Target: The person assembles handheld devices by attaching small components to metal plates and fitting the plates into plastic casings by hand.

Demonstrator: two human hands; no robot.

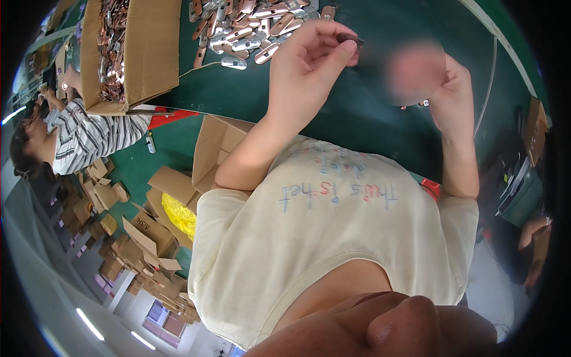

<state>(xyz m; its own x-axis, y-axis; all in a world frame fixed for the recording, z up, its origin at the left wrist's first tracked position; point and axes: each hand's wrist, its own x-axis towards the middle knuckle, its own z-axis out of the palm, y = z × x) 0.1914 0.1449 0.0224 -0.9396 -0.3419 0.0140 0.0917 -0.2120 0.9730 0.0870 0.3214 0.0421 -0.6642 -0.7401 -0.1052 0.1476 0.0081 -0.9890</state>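
Observation:
My left hand (pixel 309 68) is raised over the green tabletop (pixel 351 113), its thumb and fingertips pinching a small dark brown piece (pixel 350 40) whose kind I cannot make out. To its right is my right hand (pixel 450 95), bent inward at the wrist. A round blur covers most of its fingers, so their grip is hidden. Tiny shiny metal bits (pixel 424 103) show just below that blur. Beyond my left hand lies a loose pile of flat, round-ended metal pieces (pixel 244 30), some copper-coloured and some silver, with holes or slots in them.
An open cardboard box (pixel 151 53) full of similar copper-coloured pieces stands at the left. A thin cable (pixel 491 89) runs along the table's right side. Open cartons (pixel 217 149) and a yellow bag (pixel 178 214) are beside me. A person in stripes (pixel 98 134) works at far left.

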